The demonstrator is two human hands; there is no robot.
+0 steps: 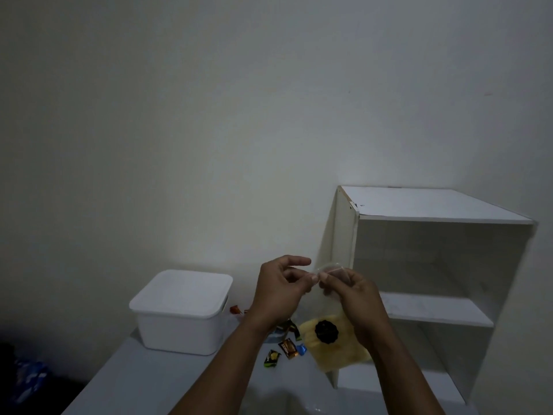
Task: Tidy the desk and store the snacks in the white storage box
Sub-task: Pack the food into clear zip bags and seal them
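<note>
Both hands, left hand and right hand, pinch the top of a clear snack bag above the desk, right of the lidded white box — light, floppy, crinkly, best held by its neck.

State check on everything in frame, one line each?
White storage box: lid on, closed, on the desk.
Clear bag of yellow chips: held up, top pinched by both hands.
Left hand: gripping the bag top.
Right hand: gripping the bag top.
Small candies: loose on the desk.
White shelf unit: shelves bare.
</note>
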